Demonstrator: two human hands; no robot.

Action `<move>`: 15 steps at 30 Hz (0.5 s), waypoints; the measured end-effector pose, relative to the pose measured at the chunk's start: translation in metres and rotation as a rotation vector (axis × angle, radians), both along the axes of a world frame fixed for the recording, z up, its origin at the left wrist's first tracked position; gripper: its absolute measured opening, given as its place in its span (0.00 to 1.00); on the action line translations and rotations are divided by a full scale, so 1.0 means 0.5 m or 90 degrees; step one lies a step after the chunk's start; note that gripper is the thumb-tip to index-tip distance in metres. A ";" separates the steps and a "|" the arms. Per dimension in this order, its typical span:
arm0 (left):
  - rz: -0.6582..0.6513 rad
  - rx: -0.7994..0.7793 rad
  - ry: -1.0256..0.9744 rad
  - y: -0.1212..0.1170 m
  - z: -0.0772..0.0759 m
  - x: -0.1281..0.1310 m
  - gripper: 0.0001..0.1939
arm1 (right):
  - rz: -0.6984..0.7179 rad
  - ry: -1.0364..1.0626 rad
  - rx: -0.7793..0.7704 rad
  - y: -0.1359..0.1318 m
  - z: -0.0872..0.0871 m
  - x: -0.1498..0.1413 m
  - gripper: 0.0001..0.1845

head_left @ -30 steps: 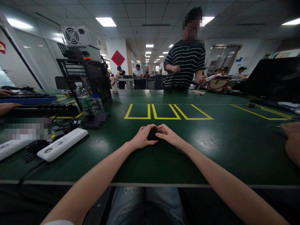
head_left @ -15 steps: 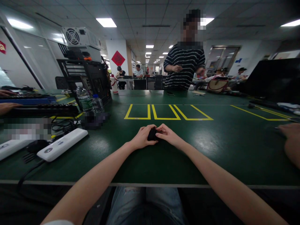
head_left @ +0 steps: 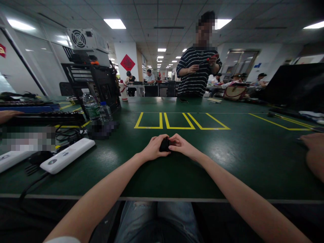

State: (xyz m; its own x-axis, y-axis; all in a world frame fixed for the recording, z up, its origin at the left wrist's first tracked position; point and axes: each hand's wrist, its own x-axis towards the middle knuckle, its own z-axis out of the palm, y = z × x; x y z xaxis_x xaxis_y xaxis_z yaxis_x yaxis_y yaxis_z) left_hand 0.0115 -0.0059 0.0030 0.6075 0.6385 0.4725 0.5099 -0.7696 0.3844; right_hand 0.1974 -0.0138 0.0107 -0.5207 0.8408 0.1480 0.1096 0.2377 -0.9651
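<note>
The left hand [head_left: 153, 148] is gripping a black thing [head_left: 164, 145]; the right hand [head_left: 184, 147] is pinching its edge, probably needing gentle care next.

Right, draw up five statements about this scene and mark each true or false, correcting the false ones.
1. The left hand holds a small black object. True.
2. The right hand lies far from the black object. False: its fingertips are right at it.
3. The blue-capped bottle stands beside the green-labelled bottle. True.
4. The yellow tape frames are nearer the camera than the hands. False: they lie beyond them.
5. The standing person's shirt is striped. True.
</note>
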 end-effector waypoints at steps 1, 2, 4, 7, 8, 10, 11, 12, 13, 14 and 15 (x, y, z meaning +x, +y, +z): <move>-0.002 0.000 -0.002 0.000 0.000 0.000 0.31 | -0.011 -0.001 0.003 -0.001 0.000 0.000 0.15; -0.004 -0.001 -0.003 0.000 0.000 0.000 0.31 | -0.021 -0.002 0.007 0.000 0.000 -0.001 0.14; -0.003 -0.004 -0.005 0.000 -0.001 0.000 0.31 | -0.035 -0.004 0.012 0.002 -0.002 -0.004 0.14; 0.003 -0.006 -0.006 0.002 -0.002 0.002 0.31 | -0.049 0.003 0.008 0.007 -0.007 -0.007 0.16; 0.004 -0.005 -0.006 0.003 -0.002 0.002 0.31 | -0.051 0.004 0.002 0.008 -0.008 -0.007 0.17; 0.003 -0.001 -0.005 0.002 -0.001 0.002 0.31 | -0.047 0.000 -0.009 0.010 -0.009 -0.006 0.18; 0.002 0.000 -0.004 0.002 0.000 0.001 0.31 | -0.043 -0.004 -0.011 0.010 -0.009 -0.005 0.18; 0.001 0.001 -0.002 0.001 0.000 0.001 0.31 | -0.035 -0.006 -0.010 0.011 -0.010 -0.004 0.18; 0.002 0.001 0.000 0.000 0.001 0.001 0.31 | -0.025 -0.006 -0.008 0.010 -0.009 -0.003 0.18; 0.003 0.001 0.001 0.000 0.001 0.001 0.31 | -0.014 -0.001 -0.006 0.010 -0.009 -0.002 0.18; 0.006 0.000 0.002 0.000 0.001 0.001 0.31 | -0.001 0.004 -0.006 0.009 -0.008 -0.001 0.19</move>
